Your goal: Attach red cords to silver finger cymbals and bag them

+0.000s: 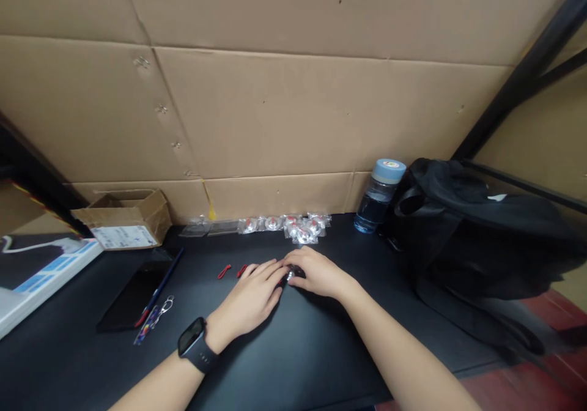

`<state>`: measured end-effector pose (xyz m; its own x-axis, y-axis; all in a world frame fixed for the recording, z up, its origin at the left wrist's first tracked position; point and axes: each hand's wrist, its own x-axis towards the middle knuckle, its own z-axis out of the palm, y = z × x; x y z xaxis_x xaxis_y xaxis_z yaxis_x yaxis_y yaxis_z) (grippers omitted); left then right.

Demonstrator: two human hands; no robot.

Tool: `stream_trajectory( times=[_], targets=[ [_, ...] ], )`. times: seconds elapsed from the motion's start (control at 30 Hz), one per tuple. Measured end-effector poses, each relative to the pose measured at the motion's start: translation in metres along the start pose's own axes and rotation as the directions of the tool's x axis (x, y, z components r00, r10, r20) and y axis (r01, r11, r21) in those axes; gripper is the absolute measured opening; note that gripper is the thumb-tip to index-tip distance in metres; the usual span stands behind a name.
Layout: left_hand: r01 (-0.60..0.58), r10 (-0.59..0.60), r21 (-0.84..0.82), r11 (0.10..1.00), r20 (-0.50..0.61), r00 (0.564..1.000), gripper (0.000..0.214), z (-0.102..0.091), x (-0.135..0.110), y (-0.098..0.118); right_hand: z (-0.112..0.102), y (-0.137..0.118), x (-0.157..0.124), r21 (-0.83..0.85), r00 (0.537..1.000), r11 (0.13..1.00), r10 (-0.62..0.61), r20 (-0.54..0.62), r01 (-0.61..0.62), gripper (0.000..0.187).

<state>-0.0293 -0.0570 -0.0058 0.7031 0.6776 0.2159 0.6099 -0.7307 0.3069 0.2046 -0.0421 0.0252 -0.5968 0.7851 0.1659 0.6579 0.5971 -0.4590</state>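
Observation:
My left hand (257,295), with a black watch (191,336) at the wrist, and my right hand (316,273) meet over the black tabletop. Between their fingertips is a small shiny object (290,275) with dark and red parts, mostly covered by the fingers; its kind cannot be made out. Both hands have their fingers bent and closed around it. Just left of my left fingers lie two small red loops, one red loop (224,271) farther out and another red loop (241,270) nearer. Beyond the hands, several clear packets (302,230) hold round silvery pieces with red marks.
A blue-lidded water bottle (378,197) and a black bag (481,233) stand at right. On the left are an open cardboard box (128,218), a white power strip (50,276), a dark phone (135,295), a pen (165,282) and a keychain (156,319). Cardboard (275,111) walls the back.

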Motion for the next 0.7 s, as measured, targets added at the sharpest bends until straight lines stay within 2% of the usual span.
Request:
stream_trajectory(
  times=[0.1, 0.2, 0.33, 0.37, 0.4, 0.47, 0.53, 0.7],
  targets=[
    [-0.008, 0.008, 0.025, 1.000, -0.002, 1.000, 0.046, -0.002, -0.001, -0.002, 0.001, -0.004, 0.001, -0.039, 1.000, 0.999, 0.020, -0.009, -0.020, 0.028],
    [0.010, -0.009, 0.046, 0.999, -0.023, 1.000, 0.043, -0.009, -0.005, -0.012, 0.001, -0.005, -0.001, -0.062, 0.999, 0.997, 0.035, -0.021, -0.036, 0.027],
    [0.106, -0.106, -0.011, 0.994, -0.100, 0.989, 0.036, -0.032, -0.009, -0.034, 0.000, -0.001, -0.003, -0.004, 0.997, 0.997, 0.079, -0.024, -0.079, 0.033],
    [0.129, -0.133, -0.048, 0.991, -0.091, 0.987, 0.036, -0.039, -0.011, -0.040, 0.000, 0.000, -0.003, 0.008, 0.995, 0.995, 0.098, -0.026, -0.098, 0.034],
    [0.142, -0.147, -0.091, 0.986, -0.050, 0.988, 0.034, -0.047, -0.013, -0.046, 0.000, 0.001, -0.003, 0.013, 0.993, 0.993, 0.116, -0.030, -0.115, 0.036],
    [0.138, -0.123, -0.157, 0.978, 0.105, 0.987, 0.038, -0.058, -0.018, -0.057, 0.002, 0.002, -0.003, 0.011, 0.990, 0.991, 0.137, -0.041, -0.137, 0.038],
    [0.161, -0.123, -0.182, 0.970, 0.201, 0.972, 0.043, -0.063, -0.024, -0.065, 0.004, 0.002, -0.002, 0.010, 0.989, 0.991, 0.137, -0.054, -0.136, 0.038],
    [0.203, -0.144, -0.226, 0.953, 0.254, 0.956, 0.027, -0.055, -0.023, -0.065, 0.009, 0.003, 0.000, 0.069, 0.989, 0.990, 0.127, -0.075, -0.122, 0.038]
  ],
)
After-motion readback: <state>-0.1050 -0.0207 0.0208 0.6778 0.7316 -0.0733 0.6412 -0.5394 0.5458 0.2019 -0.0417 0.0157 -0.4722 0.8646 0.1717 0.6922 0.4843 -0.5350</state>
